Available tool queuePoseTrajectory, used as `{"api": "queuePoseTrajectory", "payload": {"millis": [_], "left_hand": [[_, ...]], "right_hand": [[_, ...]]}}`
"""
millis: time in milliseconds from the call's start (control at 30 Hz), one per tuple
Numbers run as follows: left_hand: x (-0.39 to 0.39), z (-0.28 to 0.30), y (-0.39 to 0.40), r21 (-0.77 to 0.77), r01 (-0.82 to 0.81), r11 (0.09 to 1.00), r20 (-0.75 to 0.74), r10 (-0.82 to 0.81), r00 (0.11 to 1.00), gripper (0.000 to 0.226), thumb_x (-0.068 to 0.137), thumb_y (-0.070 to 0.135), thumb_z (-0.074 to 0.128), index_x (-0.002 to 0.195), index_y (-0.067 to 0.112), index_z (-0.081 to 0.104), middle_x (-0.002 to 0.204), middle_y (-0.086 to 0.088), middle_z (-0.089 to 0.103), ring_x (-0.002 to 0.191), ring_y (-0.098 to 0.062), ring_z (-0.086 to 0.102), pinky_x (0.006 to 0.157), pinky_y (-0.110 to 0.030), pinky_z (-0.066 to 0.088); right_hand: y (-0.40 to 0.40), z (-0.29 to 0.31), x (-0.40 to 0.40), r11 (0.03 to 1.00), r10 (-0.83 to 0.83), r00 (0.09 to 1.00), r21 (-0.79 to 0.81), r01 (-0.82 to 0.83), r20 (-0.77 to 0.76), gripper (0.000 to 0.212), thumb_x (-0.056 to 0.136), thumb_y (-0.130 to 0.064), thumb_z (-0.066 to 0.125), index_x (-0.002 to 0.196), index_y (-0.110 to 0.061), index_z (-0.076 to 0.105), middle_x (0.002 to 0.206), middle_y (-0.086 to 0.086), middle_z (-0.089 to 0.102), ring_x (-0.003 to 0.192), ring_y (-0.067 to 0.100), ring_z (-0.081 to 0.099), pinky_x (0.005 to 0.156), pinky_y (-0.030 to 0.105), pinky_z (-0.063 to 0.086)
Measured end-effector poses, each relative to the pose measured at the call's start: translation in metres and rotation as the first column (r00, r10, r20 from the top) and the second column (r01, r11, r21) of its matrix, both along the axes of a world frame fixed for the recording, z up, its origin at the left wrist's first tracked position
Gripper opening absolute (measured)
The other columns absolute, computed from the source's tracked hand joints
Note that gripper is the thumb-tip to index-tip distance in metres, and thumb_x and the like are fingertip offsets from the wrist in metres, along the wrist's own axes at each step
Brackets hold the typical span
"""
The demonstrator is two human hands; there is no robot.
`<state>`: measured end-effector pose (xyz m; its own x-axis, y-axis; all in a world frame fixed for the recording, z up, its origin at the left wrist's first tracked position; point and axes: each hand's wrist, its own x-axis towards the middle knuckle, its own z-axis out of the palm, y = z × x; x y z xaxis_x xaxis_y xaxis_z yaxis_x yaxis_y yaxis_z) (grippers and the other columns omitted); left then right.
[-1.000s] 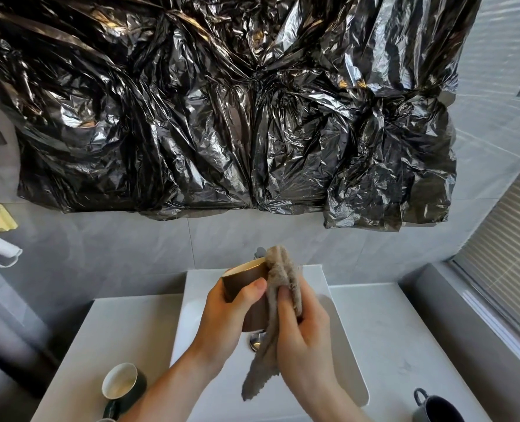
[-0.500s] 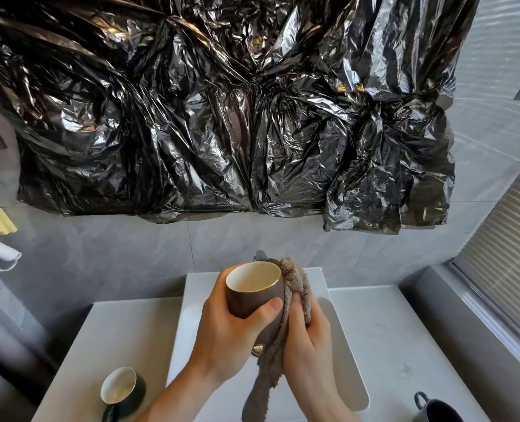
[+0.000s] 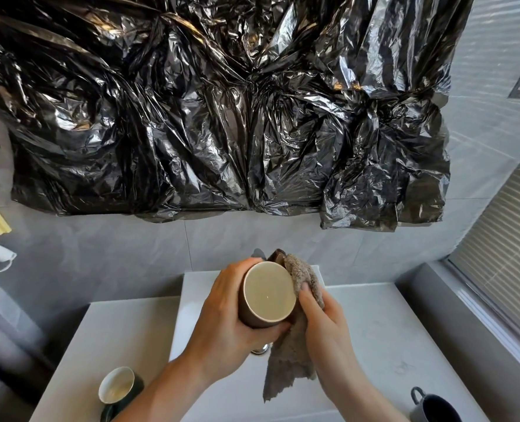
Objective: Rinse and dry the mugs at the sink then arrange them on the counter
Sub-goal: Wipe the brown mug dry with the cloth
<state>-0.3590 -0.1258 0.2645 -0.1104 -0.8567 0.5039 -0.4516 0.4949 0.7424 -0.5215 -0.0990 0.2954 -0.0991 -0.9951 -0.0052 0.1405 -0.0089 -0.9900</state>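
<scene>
Grey tiled wall [image 3: 106, 248] hung with crumpled black plastic sheet [image 3: 222, 111]; below it, a white counter [image 3: 69, 354] with a sunken sink [image 3: 222, 400] at centre. Left to right: a dark green mug [image 3: 119, 391] with a pale interior stands on the counter left of the sink. The left hand [image 3: 225, 327] grips a brown mug [image 3: 266, 295] above the sink, fingers curled over the far side and thumb under the near side, the mug tipped so its cream interior faces the camera. A grey-brown cloth [image 3: 292, 357] lies against the mug's right side and hangs down over the sink. The right hand [image 3: 325, 324] pinches the cloth, fingers pressing it to the mug. A dark grey mug [image 3: 435, 408] stands on the counter at the lower right.
</scene>
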Motion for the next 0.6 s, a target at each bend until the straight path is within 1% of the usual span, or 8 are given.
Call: {"api": "queuePoseTrajectory", "payload": {"millis": [33, 100, 167, 233, 300, 400, 500, 600], "left_hand": [[0.001, 0.000, 0.000, -0.011, 0.003, 1.000, 0.002, -0.003, 1.000, 0.089, 0.064, 0.044, 0.098, 0.138, 0.039, 0.049, 0.137, 0.020, 0.057, 0.131, -0.014, 0.056, 0.103, -0.030, 0.050], [0.002, 0.000, 0.001, -0.016, 0.009, 1.000, -0.016, -0.009, 1.000, 0.088, 0.064, 0.043, 0.098, 0.138, 0.041, 0.049, 0.137, 0.019, 0.057, 0.132, -0.016, 0.056, 0.103, -0.031, 0.050], [0.003, -0.002, 0.001, -0.006, 0.006, 1.000, -0.025, -0.006, 1.000, 0.088, 0.064, 0.040, 0.098, 0.137, 0.042, 0.049, 0.137, 0.018, 0.057, 0.131, -0.017, 0.056, 0.102, -0.031, 0.050], [0.004, -0.004, 0.001, -0.006, 0.002, 1.000, -0.011, -0.002, 1.000, 0.088, 0.065, 0.039, 0.098, 0.137, 0.042, 0.048, 0.138, 0.019, 0.057, 0.131, -0.016, 0.056, 0.102, -0.031, 0.050], [0.005, -0.006, 0.001, -0.012, 0.002, 1.000, 0.009, -0.002, 1.000, 0.088, 0.065, 0.041, 0.098, 0.138, 0.042, 0.048, 0.138, 0.021, 0.056, 0.132, -0.015, 0.055, 0.102, -0.028, 0.050], [0.004, -0.009, 0.000, -0.002, 0.010, 1.000, 0.019, -0.010, 1.000, 0.088, 0.065, 0.043, 0.098, 0.138, 0.040, 0.048, 0.138, 0.020, 0.056, 0.132, -0.015, 0.055, 0.102, -0.027, 0.049], [0.003, -0.009, -0.001, 0.014, 0.008, 1.000, -0.001, -0.008, 1.000, 0.089, 0.063, 0.042, 0.099, 0.135, 0.044, 0.047, 0.136, 0.021, 0.056, 0.130, -0.014, 0.055, 0.100, -0.026, 0.050], [0.001, -0.008, -0.001, 0.012, 0.018, 1.000, 0.022, -0.019, 1.000, 0.088, 0.063, 0.040, 0.099, 0.135, 0.043, 0.048, 0.135, 0.022, 0.055, 0.130, -0.013, 0.054, 0.100, -0.020, 0.047]], "right_hand": [[0.002, 0.002, 0.000, 1.000, 0.027, 1.000, 0.012, -0.027, 0.009, 0.029, 0.108, -0.021, 0.049, 0.106, -0.019, 0.078, 0.099, 0.000, 0.081, 0.093, 0.014, 0.077, 0.080, 0.027, 0.059], [0.006, 0.005, -0.001, 0.998, 0.055, 0.998, 0.005, -0.056, 0.027, 0.027, 0.107, -0.021, 0.050, 0.102, -0.012, 0.075, 0.084, 0.008, 0.078, 0.073, 0.020, 0.075, 0.063, 0.029, 0.060], [0.011, 0.006, -0.003, 0.999, 0.036, 0.999, -0.022, -0.035, 0.009, 0.026, 0.107, -0.018, 0.052, 0.095, -0.002, 0.069, 0.070, 0.016, 0.066, 0.057, 0.022, 0.066, 0.049, 0.029, 0.053], [0.013, 0.002, -0.004, 0.998, 0.001, 0.998, -0.066, -0.005, -0.063, 0.024, 0.106, -0.014, 0.053, 0.093, -0.002, 0.069, 0.072, 0.019, 0.062, 0.057, 0.014, 0.062, 0.051, 0.022, 0.049], [0.011, -0.002, -0.005, 0.994, -0.015, 0.986, -0.113, -0.004, -0.168, 0.022, 0.106, -0.016, 0.056, 0.097, -0.010, 0.074, 0.082, 0.016, 0.066, 0.065, 0.010, 0.063, 0.059, 0.019, 0.049], [0.007, -0.008, -0.009, 0.989, -0.036, 0.956, -0.148, -0.007, -0.290, 0.019, 0.106, -0.023, 0.059, 0.100, -0.020, 0.076, 0.087, 0.000, 0.072, 0.082, 0.014, 0.066, 0.073, 0.027, 0.050], [0.002, -0.010, -0.014, 0.984, -0.067, 0.938, -0.181, 0.005, -0.339, 0.018, 0.105, -0.023, 0.060, 0.095, -0.018, 0.075, 0.084, 0.005, 0.069, 0.083, 0.022, 0.063, 0.074, 0.035, 0.049], [0.000, -0.007, -0.016, 0.975, -0.108, 0.910, -0.220, 0.019, -0.400, 0.016, 0.101, -0.016, 0.063, 0.092, -0.021, 0.075, 0.082, -0.001, 0.065, 0.080, 0.016, 0.062, 0.072, 0.030, 0.048]]}}
